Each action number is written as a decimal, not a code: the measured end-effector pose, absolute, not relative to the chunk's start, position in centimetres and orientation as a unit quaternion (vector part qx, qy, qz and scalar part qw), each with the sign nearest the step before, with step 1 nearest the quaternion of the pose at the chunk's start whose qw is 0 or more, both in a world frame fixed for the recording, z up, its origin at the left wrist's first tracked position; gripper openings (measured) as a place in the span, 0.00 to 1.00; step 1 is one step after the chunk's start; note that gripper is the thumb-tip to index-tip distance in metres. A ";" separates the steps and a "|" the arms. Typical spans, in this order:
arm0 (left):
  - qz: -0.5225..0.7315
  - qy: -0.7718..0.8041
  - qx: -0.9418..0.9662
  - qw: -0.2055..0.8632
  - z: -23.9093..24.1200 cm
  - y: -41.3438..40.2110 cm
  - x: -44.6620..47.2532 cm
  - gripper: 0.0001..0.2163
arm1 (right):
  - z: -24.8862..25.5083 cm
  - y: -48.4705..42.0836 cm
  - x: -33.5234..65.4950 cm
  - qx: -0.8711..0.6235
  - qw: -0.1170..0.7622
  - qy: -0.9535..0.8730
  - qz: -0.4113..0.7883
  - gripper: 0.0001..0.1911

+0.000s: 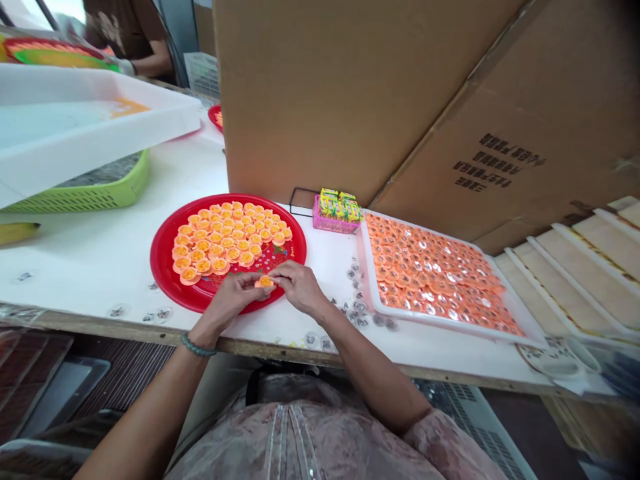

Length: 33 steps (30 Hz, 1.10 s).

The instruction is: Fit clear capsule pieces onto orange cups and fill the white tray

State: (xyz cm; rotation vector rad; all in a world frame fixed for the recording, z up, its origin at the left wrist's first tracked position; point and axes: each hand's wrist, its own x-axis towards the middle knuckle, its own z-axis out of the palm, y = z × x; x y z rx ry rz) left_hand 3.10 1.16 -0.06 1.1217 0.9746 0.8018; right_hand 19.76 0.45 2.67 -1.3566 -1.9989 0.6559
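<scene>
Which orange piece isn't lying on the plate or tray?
The orange piece pinched between left hand and right hand, over the red plate's near rim; the others lie on that plate or in the white tray.

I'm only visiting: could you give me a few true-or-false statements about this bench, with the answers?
The left hand and right hand pinch one small orange piece together. True.
The red plate is bare. False: orange pieces cover much of it.
The white tray lies right of the red plate. True.
The pink basket sits on the floor. False: it stands on the table, by the tray.
</scene>
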 end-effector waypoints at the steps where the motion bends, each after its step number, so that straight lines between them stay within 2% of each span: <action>1: 0.353 0.427 0.484 0.677 0.0 1.2 3.1 0.19 | 2.8 0.5 19.8 -0.510 0.314 -0.759 0.256 0.10; 6: 0.376 0.436 0.447 0.685 -0.2 1.4 3.2 0.18 | 3.4 -1.4 21.9 -0.505 0.284 -0.774 0.256 0.11; 11: 0.390 0.446 0.404 0.696 -0.1 1.6 3.4 0.23 | 2.3 -7.0 26.4 -0.495 0.132 -0.817 0.265 0.12; 14: 0.391 0.459 0.379 0.702 -0.1 1.8 3.5 0.21 | 0.9 -9.2 27.6 -0.504 0.085 -0.822 0.251 0.14; 18: 0.403 0.457 0.386 0.693 -0.1 2.0 3.6 0.18 | -0.3 -9.0 27.1 -0.507 0.108 -0.831 0.203 0.10; 24: 0.426 0.451 0.385 0.683 0.0 1.8 3.6 0.20 | -0.9 -6.5 26.4 -0.509 0.143 -0.840 0.120 0.09; 30: 0.423 0.464 0.374 0.683 0.3 1.7 3.8 0.23 | -1.8 -6.2 26.7 -0.511 0.131 -0.844 0.099 0.06; 33: 0.417 0.464 0.368 0.689 0.4 1.7 3.8 0.24 | -2.4 -6.3 27.0 -0.517 0.164 -0.834 0.104 0.07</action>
